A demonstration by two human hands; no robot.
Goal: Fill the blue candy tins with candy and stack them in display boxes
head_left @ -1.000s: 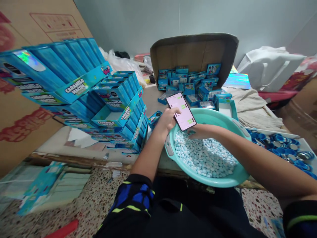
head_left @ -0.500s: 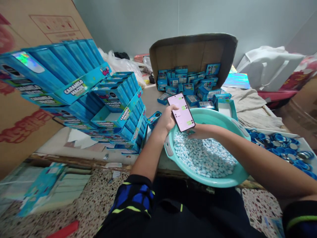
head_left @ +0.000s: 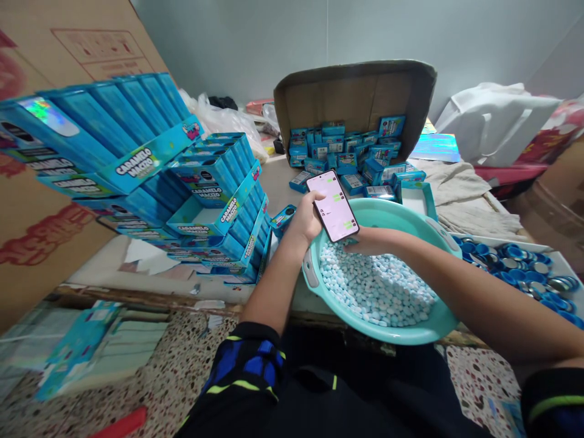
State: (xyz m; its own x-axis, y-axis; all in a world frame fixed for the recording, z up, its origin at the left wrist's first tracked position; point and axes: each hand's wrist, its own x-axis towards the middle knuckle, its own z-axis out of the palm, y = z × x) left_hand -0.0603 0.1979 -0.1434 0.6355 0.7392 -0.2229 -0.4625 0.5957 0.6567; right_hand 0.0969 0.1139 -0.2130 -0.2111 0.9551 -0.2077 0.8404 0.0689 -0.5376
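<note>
Phone [head_left: 336,210]: held by the left hand above the far left rim of the basin, tilted, its top leaning left, its lit screen turned up with a chat shown.
Left hand [head_left: 309,218]: wrapped around the phone's left edge, thumb laid over the screen; the fingers behind are hidden.
Right hand [head_left: 371,241]: lowered into the basin over the candy pieces, just beside the phone's lower end; its fingertips are partly hidden, so how far it is opened, and whether anything is gripped, cannot be told.
Basin [head_left: 392,335]: turquoise, fitted with grey handles, set at the table's near edge.
Candy pieces [head_left: 378,292]: pale blue and white, heaped in the basin's near part.
Carton [head_left: 356,100]: stood open behind the basin, with small blue boxes [head_left: 347,163] piled in and before it.
Display boxes [head_left: 146,163]: stacked at the left, marked "Caramelo Macizo".
Open blue tray [head_left: 416,199]: placed just behind the basin, white inside.
White tray [head_left: 563,267]: set right of the basin, filled with blue and silvery round parts [head_left: 531,275].
</note>
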